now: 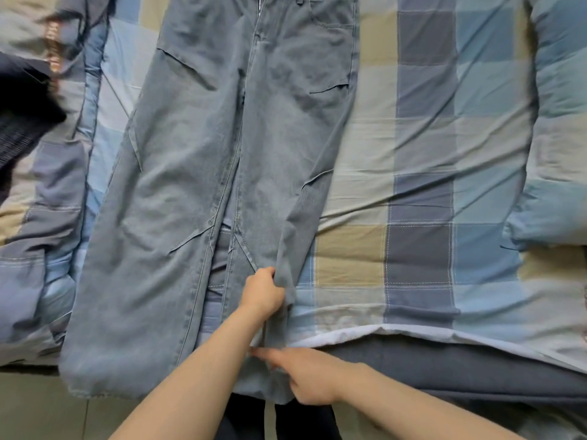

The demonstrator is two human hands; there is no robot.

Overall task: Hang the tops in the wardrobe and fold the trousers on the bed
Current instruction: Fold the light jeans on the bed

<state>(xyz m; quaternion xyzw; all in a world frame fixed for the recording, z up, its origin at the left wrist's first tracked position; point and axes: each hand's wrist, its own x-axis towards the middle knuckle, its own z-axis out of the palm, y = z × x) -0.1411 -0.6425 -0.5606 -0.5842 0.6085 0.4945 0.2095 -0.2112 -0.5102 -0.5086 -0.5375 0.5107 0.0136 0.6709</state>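
Observation:
A pair of faded blue-grey jeans (197,173) lies flat on the bed, waistband at the far end and leg hems hanging over the near edge. My left hand (263,292) grips a bunched fold at the outer edge of the right leg, near the knee. My right hand (305,376) is lower down at the hem of that leg, its fingers pointing left and pinching the fabric at the bed's edge.
A checked blue, grey and beige quilt (419,192) covers the bed. A dark garment (22,115) lies at the left edge. A grey-blue mattress side (444,369) and the floor (41,411) show along the near edge.

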